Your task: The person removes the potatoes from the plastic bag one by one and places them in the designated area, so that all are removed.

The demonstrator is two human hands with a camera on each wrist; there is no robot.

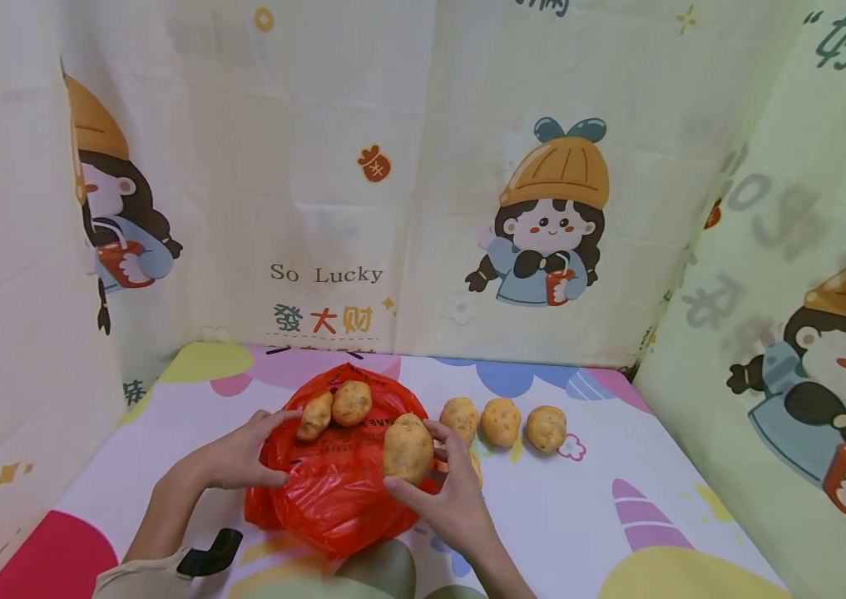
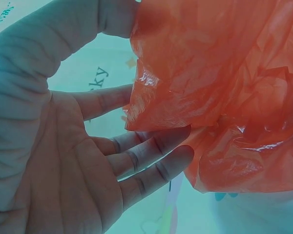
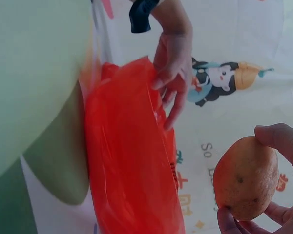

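While the right hand (image 1: 460,499) pinches a large potato (image 1: 408,449) between thumb and fingers, the left hand (image 1: 243,453) rests against the left edge of the red plastic bag (image 1: 336,491), thumb and fingers spread wide; whether it also nips a fold of the plastic, I cannot tell. The bag lies between the hands, its mouth open. The large potato is raised over the right side of that mouth, so the bag's middle is below it and to the right hand's left; in the head view its long axis points roughly away from the person. The left hand is across the mouth, well apart from it. Inside the bag, a narrow potato (image 1: 314,416) lies just beside the left fingertips, with a rounder potato (image 1: 352,403) next to it. Beyond the right hand, on the bench (image 1: 557,524), is a row of three potatoes (image 1: 501,422); its fingers partly hide a fourth potato (image 1: 476,468).
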